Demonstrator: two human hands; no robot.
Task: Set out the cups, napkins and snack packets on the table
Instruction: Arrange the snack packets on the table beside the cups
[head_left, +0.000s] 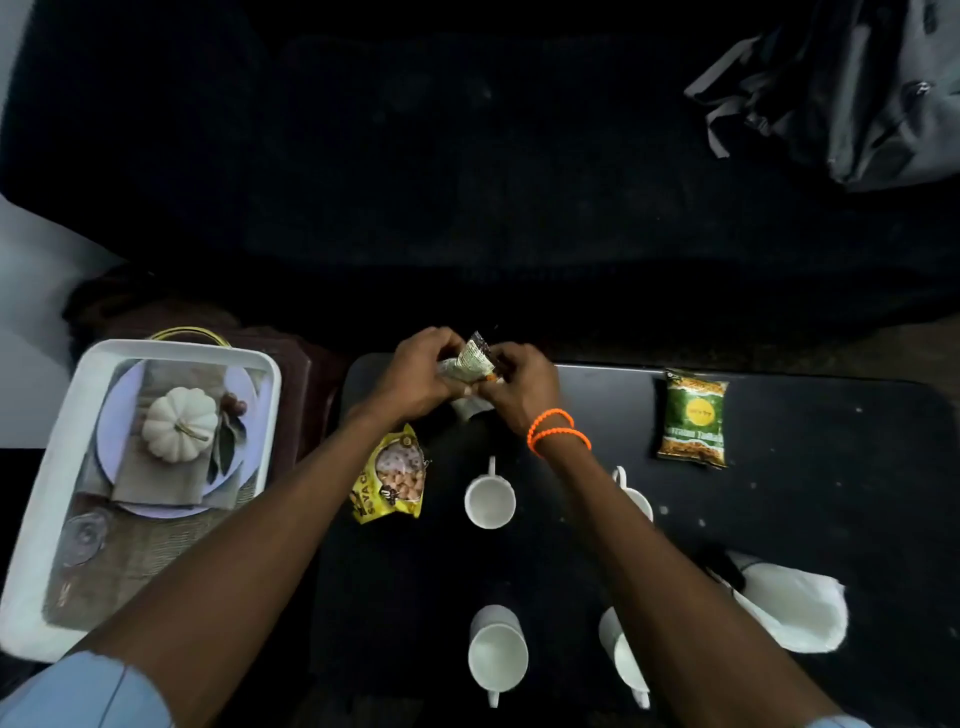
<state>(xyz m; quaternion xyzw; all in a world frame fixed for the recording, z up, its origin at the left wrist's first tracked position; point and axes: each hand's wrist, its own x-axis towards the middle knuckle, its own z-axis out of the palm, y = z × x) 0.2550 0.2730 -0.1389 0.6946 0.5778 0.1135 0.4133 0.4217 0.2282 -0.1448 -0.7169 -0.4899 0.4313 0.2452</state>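
Observation:
Both hands meet over the far edge of the black table (805, 493). My left hand (415, 374) and my right hand (524, 387) together grip a small silvery snack packet (470, 358), held above the surface. A white napkin (470, 408) peeks out just beneath them. A yellow snack packet (389, 475) lies under my left forearm. A green snack packet (693, 418) lies at the far right. Several white cups stand on the table: one (489, 499) in the middle, one (636, 499) partly behind my right arm, two near ones (497, 652) (623, 654). A crumpled white napkin (795, 600) lies at the near right.
A white tray (57, 467) stands left of the table, holding a plate, a white pumpkin (179, 423), cloth and a glass. A dark sofa fills the background, with a grey bag (857, 93) on it at the top right.

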